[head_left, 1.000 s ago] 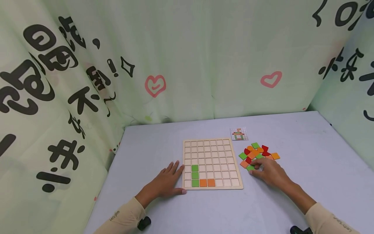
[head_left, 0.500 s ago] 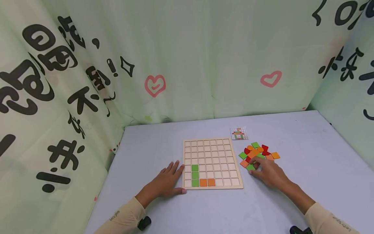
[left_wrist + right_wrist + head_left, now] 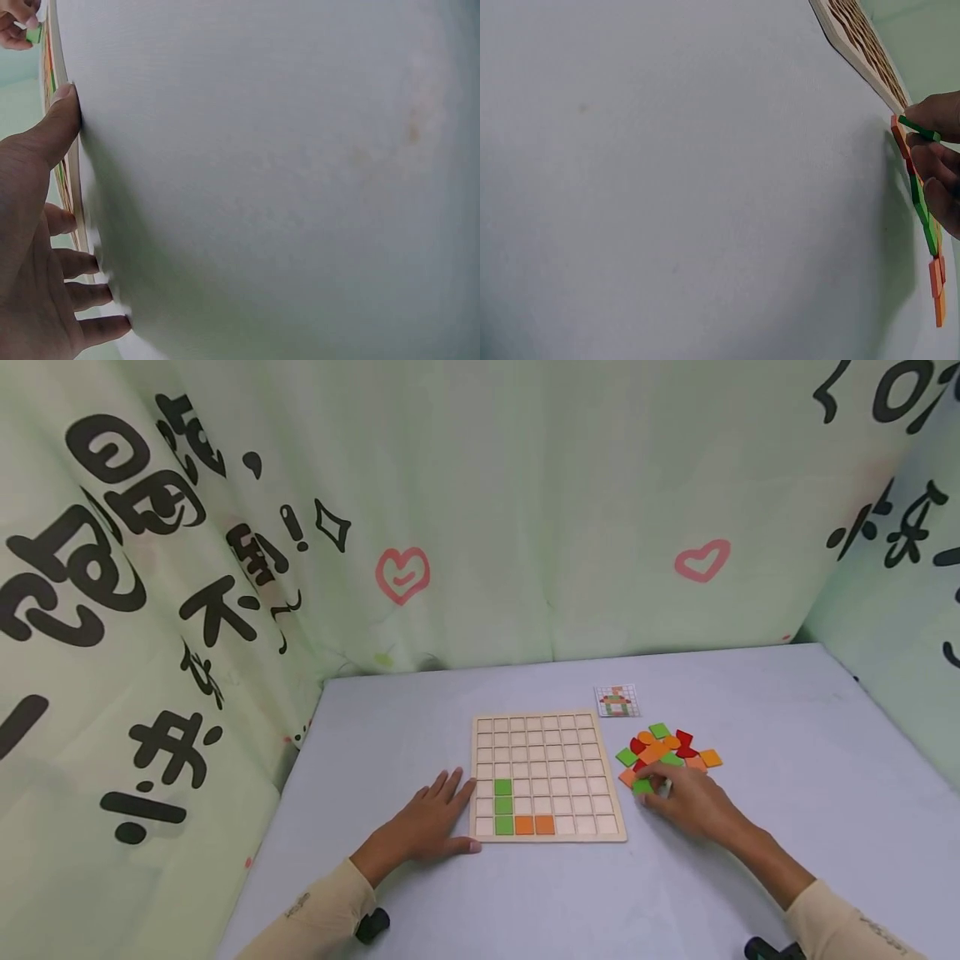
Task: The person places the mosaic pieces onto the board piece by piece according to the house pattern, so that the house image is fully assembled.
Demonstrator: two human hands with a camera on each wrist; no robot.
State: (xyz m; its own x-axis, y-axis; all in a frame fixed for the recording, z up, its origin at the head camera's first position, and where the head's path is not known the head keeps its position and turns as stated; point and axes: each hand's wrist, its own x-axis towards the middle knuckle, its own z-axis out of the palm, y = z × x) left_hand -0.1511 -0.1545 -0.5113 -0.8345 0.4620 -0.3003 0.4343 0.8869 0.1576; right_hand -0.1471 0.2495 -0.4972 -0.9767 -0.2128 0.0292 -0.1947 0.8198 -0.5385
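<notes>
A wooden grid board (image 3: 558, 764) lies on the table, with a column of green square tiles (image 3: 503, 805) and two orange tiles (image 3: 535, 825) in its lower left cells. Against the board's left edge and lower left corner rests my left hand (image 3: 429, 822), fingers spread and straight. In the left wrist view the thumb and fingertips touch down along the board's side. My right hand (image 3: 693, 802) pinches a green square tile (image 3: 921, 129) between thumb and fingers, held at the near side of the tile pile (image 3: 654, 752). Part of the pile is hidden behind that hand.
The loose pile holds several green, orange and red pieces, some overlapping, right of the board. Behind it lies a small pattern card (image 3: 617, 701) with a coloured grid picture. A curtain (image 3: 480, 527) with black lettering hangs along the white table's (image 3: 405, 718) back edge.
My right hand has gripped the green tile and raised it slightly off the pile's near side. The left hand keeps its place on the board. The head view has shifted slightly.
</notes>
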